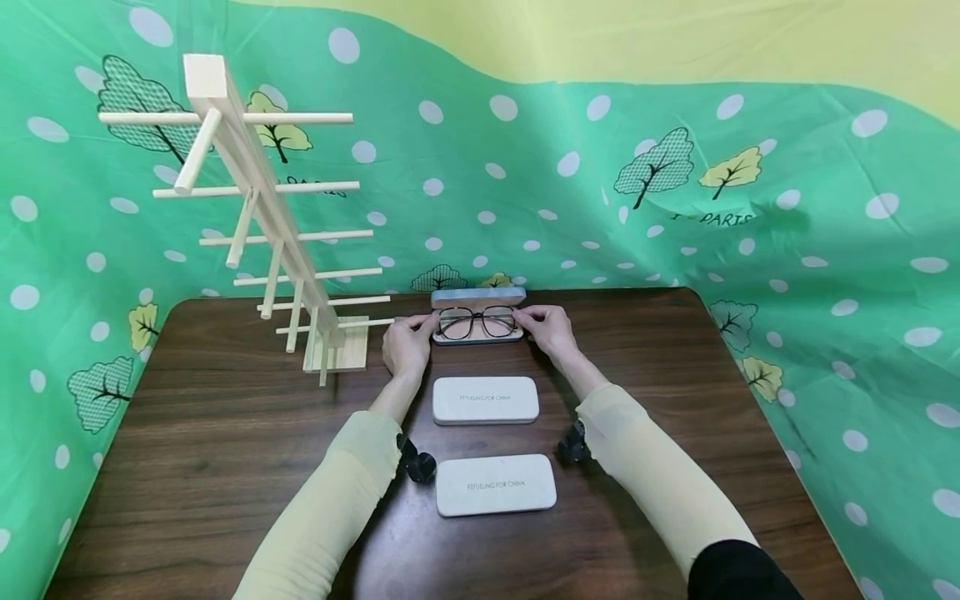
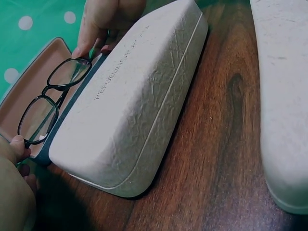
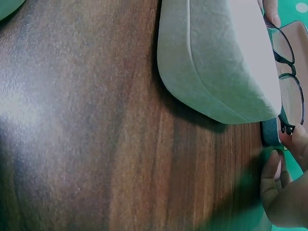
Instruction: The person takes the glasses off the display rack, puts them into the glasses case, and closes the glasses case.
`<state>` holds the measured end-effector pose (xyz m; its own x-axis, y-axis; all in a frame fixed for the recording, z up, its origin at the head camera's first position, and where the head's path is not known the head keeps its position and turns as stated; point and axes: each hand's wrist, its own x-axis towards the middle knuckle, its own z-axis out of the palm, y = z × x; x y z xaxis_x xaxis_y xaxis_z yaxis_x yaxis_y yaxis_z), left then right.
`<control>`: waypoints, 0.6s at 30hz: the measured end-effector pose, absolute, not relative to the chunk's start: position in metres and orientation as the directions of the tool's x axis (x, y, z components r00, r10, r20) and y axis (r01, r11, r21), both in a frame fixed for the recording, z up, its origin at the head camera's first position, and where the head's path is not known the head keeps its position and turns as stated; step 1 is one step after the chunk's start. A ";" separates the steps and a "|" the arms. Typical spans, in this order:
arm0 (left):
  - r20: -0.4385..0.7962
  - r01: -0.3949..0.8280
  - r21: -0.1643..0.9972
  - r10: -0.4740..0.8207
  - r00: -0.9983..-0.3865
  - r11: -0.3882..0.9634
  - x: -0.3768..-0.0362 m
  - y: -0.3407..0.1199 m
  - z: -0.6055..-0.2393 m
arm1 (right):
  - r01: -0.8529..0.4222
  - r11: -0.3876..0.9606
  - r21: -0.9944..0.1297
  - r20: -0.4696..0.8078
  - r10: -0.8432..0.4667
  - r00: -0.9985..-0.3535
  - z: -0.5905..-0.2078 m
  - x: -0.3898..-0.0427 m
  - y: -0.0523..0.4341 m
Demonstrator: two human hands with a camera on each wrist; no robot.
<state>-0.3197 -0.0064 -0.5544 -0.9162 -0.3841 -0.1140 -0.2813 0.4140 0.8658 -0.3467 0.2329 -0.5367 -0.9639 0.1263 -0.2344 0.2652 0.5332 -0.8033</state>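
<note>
A pair of black-rimmed eyeglasses (image 1: pixel 477 315) is held over an open glasses case (image 1: pixel 480 295) at the back of the table. My left hand (image 1: pixel 407 347) pinches the left end of the frame; my right hand (image 1: pixel 550 330) pinches the right end. The lenses stand upright in front of the case's pink lining (image 2: pixel 14 103) in the left wrist view. Nearer me, a closed white glasses case (image 1: pixel 485 400) lies between my forearms, with a second closed white case (image 1: pixel 496 485) in front of it.
Left of my left hand stands a tall wooden rack (image 1: pixel 285 208) with pegs on several levels, one low peg reaching close to that hand. A green dotted cloth (image 1: pixel 525 183) hangs behind the brown wooden table (image 1: pixel 225 433).
</note>
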 end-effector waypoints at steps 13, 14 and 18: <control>-0.093 -0.275 0.872 -0.414 -0.906 0.406 -0.321 -0.004 -0.558 | 0.235 0.551 -0.801 -0.203 0.120 -0.972 -0.537 -0.345 0.234; -0.093 -0.275 0.872 -0.416 -0.905 0.404 -0.321 -0.004 -0.559 | 0.235 0.550 -0.801 -0.202 0.120 -0.972 -0.537 -0.345 0.234; -0.087 -0.274 0.874 -0.426 -0.901 0.401 -0.322 -0.003 -0.560 | 0.232 0.547 -0.804 -0.196 0.124 -0.973 -0.537 -0.345 0.233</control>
